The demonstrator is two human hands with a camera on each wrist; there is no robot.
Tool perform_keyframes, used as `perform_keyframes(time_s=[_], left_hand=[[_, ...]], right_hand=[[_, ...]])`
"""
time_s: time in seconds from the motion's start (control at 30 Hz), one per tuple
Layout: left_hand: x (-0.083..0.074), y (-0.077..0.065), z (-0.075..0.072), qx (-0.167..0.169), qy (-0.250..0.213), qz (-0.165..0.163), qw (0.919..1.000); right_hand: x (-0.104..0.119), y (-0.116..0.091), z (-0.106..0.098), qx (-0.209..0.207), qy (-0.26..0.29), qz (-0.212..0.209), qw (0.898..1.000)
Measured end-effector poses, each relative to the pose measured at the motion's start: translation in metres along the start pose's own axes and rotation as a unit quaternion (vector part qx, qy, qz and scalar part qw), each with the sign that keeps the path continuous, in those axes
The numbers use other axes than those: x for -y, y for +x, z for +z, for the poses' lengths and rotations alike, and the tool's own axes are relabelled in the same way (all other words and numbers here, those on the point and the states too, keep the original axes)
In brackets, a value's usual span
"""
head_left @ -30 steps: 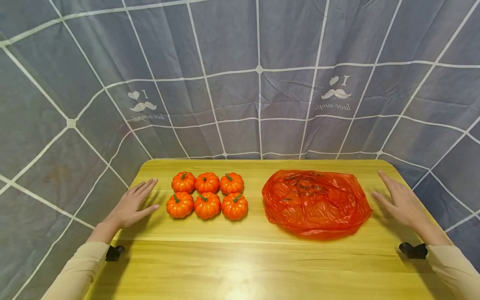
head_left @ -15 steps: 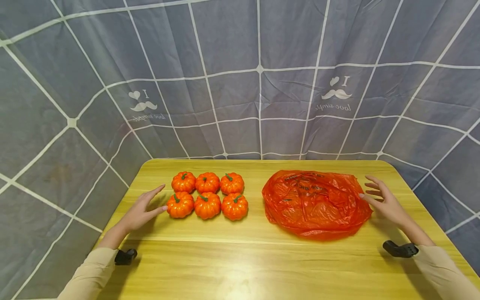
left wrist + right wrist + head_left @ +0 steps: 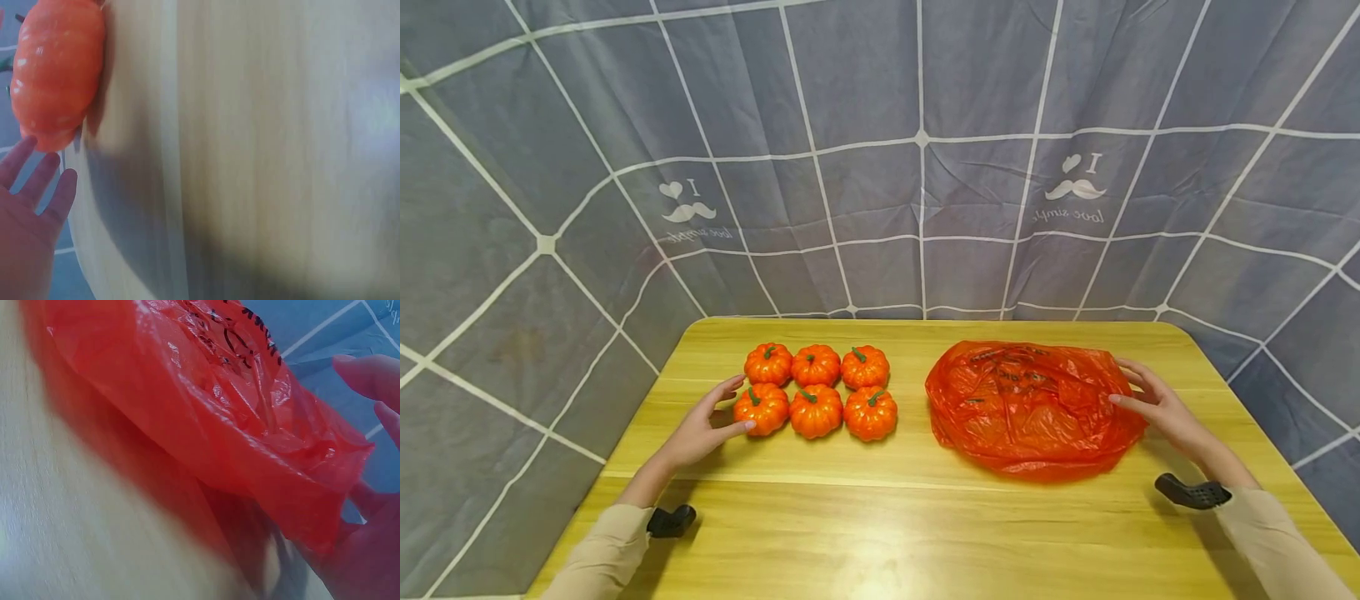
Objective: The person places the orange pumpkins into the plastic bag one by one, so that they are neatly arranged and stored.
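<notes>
Several small orange toy pumpkins point(image 3: 817, 412) with green stems sit in two rows on the left half of the table. My left hand point(image 3: 703, 432) reaches round the near-left pumpkin point(image 3: 762, 410), thumb at its front and fingers at its far left side. In the left wrist view, loosely spread fingers point(image 3: 60, 194) come up close beside that orange pumpkin point(image 3: 59, 69). A crumpled red plastic bag point(image 3: 1030, 408) with dark print lies on the right half. At its right edge is my right hand point(image 3: 1176, 421), fingers parted. The right wrist view has the bag's corner point(image 3: 312, 506) between thumb and fingers, loosely.
The wooden table point(image 3: 880, 525) has rounded far corners. A grey curtain point(image 3: 865, 208) with white grid lines hangs behind it and along both sides. Each wrist wears a black camera mount point(image 3: 1193, 492) just above the tabletop.
Both hands have moved inward over the table, the left to the near-left pumpkin and the right to the bag's right edge. Pumpkins and bag have stayed in place.
</notes>
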State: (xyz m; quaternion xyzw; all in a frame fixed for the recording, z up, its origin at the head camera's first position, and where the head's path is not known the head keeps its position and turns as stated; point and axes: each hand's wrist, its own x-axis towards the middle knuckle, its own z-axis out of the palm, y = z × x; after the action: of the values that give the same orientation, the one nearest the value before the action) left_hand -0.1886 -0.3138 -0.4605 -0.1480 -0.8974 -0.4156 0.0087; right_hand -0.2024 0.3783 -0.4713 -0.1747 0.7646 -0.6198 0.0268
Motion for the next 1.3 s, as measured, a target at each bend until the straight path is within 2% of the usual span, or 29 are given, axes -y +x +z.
perform_keyframes(time_s=[0.17, 0.33, 0.5, 1.07, 1.3], left_hand=[[0.002, 0.001, 0.009, 0.001, -0.019, 0.005, 0.9998], [0.004, 0.0, 0.013, 0.004, -0.03, -0.007, 0.9995], [0.005, 0.001, 0.014, 0.002, -0.038, -0.022, 0.999], [0.014, 0.009, 0.015, -0.009, -0.048, -0.026, 0.9985], [0.018, 0.01, 0.015, -0.013, -0.044, -0.038, 0.9982]], right_hand=[[-0.004, 0.001, 0.004, 0.0, -0.013, 0.008, 1.0], [-0.008, 0.003, 0.006, -0.011, -0.03, 0.017, 0.999], [-0.012, 0.004, 0.005, -0.017, -0.059, 0.029, 0.998], [-0.018, 0.001, 0.002, -0.025, -0.113, 0.026, 0.993], [-0.019, -0.002, 0.002, -0.033, -0.138, 0.03, 0.989]])
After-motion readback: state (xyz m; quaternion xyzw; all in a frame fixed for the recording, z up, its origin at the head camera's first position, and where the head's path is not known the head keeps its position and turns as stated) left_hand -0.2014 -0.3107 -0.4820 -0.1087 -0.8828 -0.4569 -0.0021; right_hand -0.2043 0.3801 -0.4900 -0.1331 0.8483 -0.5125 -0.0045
